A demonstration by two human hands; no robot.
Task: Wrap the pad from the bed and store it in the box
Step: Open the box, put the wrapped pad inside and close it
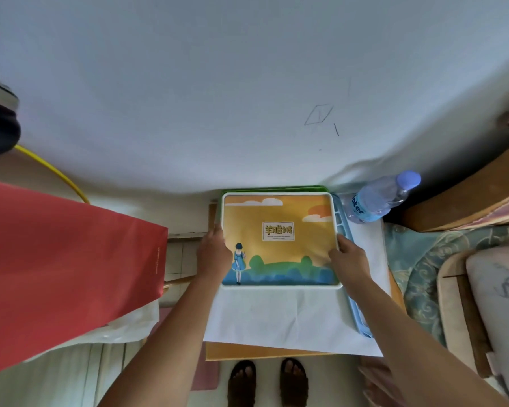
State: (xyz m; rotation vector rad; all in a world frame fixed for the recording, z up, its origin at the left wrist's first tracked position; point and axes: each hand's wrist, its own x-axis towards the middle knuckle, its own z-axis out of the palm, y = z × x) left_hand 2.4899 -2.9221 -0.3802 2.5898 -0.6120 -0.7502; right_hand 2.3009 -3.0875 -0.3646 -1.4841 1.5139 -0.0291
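On a small table [276, 352] set against a pale wall [218, 98], seen from above by a head-worn camera, a flat rectangular box [279, 239] lies on a white sheet of paper [276, 315]. The box lid has a white rim and a picture: an orange sky with white clouds, green bushes, a small figure in a blue dress at the lower left, and a white label in the centre. A green edge shows just behind the lid's far side. The box is shut, so what it holds cannot be seen, and the pad itself is not visible anywhere.

The person's left hand [213, 251] grips the box's left edge, fingers pressed together and curled around the rim. The right hand [347, 259] holds the right edge the same way, fingers bunched and bent over the rim, thumb on the lid. Both bare forearms reach up from the bottom of the frame.

A light blue plastic tray [354, 289] with small compartments lies along the box's right side, partly under the right wrist. A clear water bottle [379, 198] with a blue cap stands just beyond it, near the wall. A large red paper bag [65, 268] fills the left. A patterned teal cloth [417, 265] covers furniture on the right. Two feet in dark sandals [268, 380] stand below the table.
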